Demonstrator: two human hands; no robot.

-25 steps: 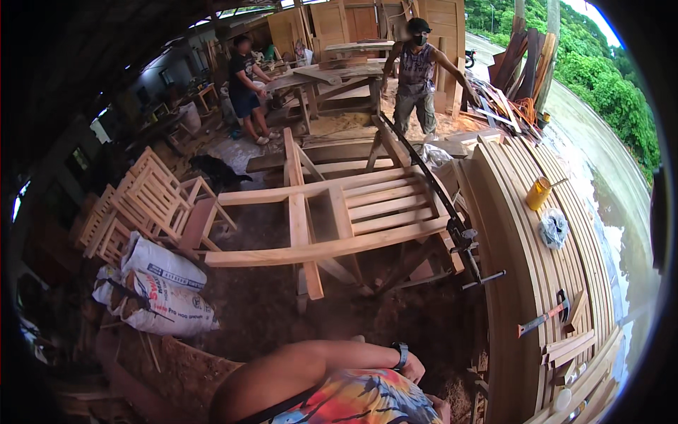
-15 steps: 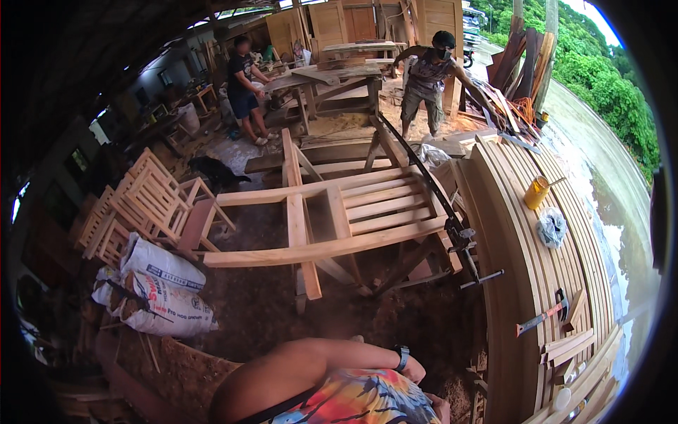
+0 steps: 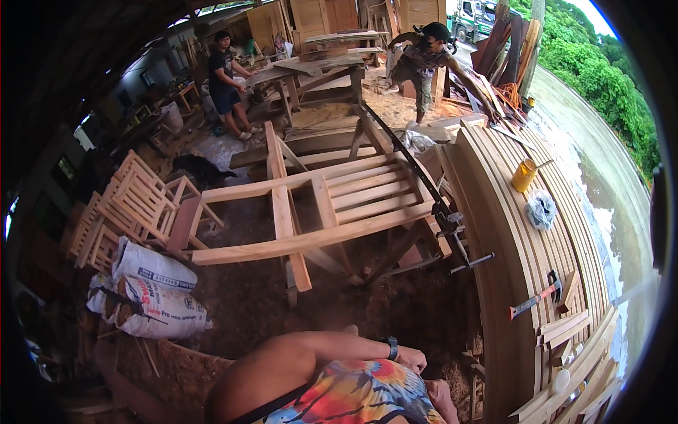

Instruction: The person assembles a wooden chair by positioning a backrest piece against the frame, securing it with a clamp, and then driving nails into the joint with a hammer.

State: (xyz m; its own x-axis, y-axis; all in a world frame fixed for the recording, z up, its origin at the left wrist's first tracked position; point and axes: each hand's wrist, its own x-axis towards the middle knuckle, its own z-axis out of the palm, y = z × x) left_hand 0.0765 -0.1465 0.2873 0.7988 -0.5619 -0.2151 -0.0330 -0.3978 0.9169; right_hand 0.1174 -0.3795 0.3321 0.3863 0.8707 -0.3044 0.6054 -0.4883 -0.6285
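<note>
My left hand (image 3: 411, 358), with a dark watch on its wrist, is held close in front of my body with its fingers curled in. Whatever it may hold is hidden. Just below it, my right hand (image 3: 441, 397) shows only in part beside my colourful shirt, its fingers hidden. Both are apart from the slatted wooden frame (image 3: 318, 239), which lies ahead on wooden supports. A long dark bar clamp (image 3: 450, 223) runs along the frame's right end. To the right of my hands, a claw hammer (image 3: 534, 300) lies on a stack of long boards (image 3: 510, 283).
A yellow jar (image 3: 524, 175) with a stick in it and a plastic bag (image 3: 541, 210) sit on the boards. Filled sacks (image 3: 159, 304) and wooden chairs (image 3: 138, 201) stand left. One person (image 3: 227, 81) is by a far bench; another (image 3: 422, 67) bends at the boards' far end.
The view has shifted slightly, so the scene sits a little further left and higher. The person at the far right leans lower with a leg lifted. My hands stay close to my body.
</note>
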